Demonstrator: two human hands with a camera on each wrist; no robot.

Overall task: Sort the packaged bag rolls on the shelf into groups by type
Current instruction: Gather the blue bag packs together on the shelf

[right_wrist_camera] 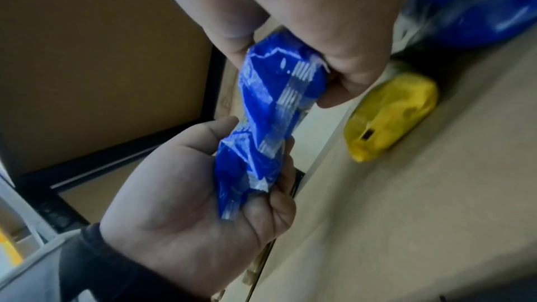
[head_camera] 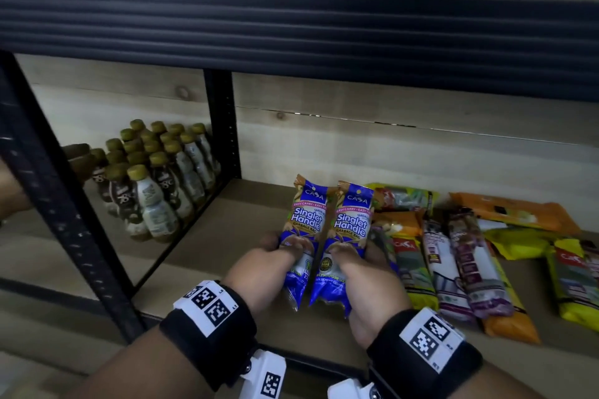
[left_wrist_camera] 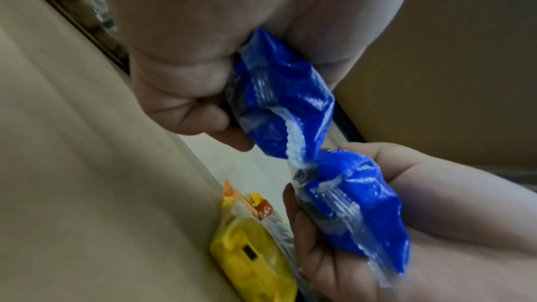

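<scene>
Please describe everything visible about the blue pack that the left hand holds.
The left blue pack is a glossy plastic wrapper printed "Singlet Handle Garbage Bag", with a crimped, brownish top end. It points away from the person, above the shelf board, side by side with a matching right blue pack. The left hand grips its lower half, thumb on top.

Bottle labels (head_camera: 152, 201) too blurred

The two blue packs (head_camera: 327, 236) were of glossy, crinkled plastic film. The shelf board (head_camera: 207, 246) looked like matt, smooth wood. The frame post (head_camera: 64, 204) at nine o'clock was black perforated metal, matt.
</scene>
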